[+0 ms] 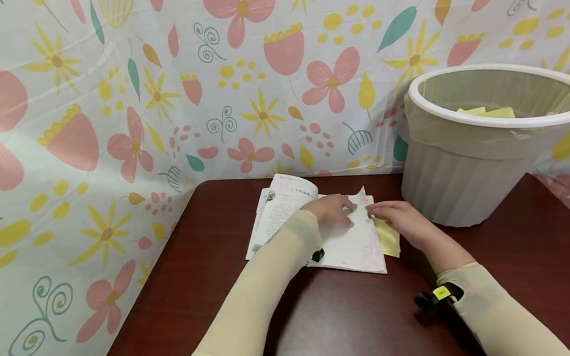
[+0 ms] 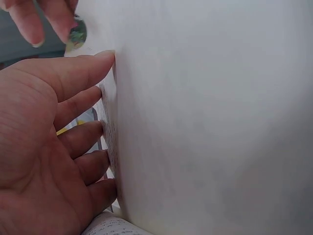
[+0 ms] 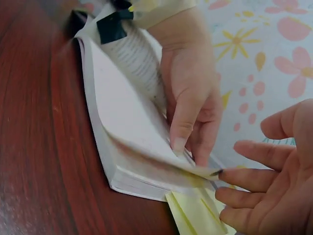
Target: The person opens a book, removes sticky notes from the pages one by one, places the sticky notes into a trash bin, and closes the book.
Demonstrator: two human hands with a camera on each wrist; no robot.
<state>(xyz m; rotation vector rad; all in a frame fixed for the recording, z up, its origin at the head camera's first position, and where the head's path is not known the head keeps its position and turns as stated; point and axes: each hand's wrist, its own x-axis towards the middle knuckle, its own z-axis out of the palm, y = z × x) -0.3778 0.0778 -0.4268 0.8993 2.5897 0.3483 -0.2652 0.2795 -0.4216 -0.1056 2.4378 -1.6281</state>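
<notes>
An open book (image 1: 354,245) lies on the table, its left pages (image 1: 286,200) curling up. My left hand (image 1: 331,210) rests on the right-hand page, fingers spread; in the left wrist view its thumb and fingertips (image 2: 103,155) touch the paper. The page's far edge is lifted off the pages below. My right hand (image 1: 401,217) is at the book's right edge. In the right wrist view, one of its fingertips (image 3: 227,176) touches the lifted page corner, with the thumb apart. Yellow paper (image 1: 388,237) sticks out from under the book's right side.
A grey waste bin (image 1: 459,182) with a white rim stands at the back right, yellow paper (image 1: 496,112) inside it. The dark red-brown table (image 1: 335,323) backs onto a flower-patterned sheet (image 1: 181,108). A black strap device (image 1: 439,295) sits on my right wrist.
</notes>
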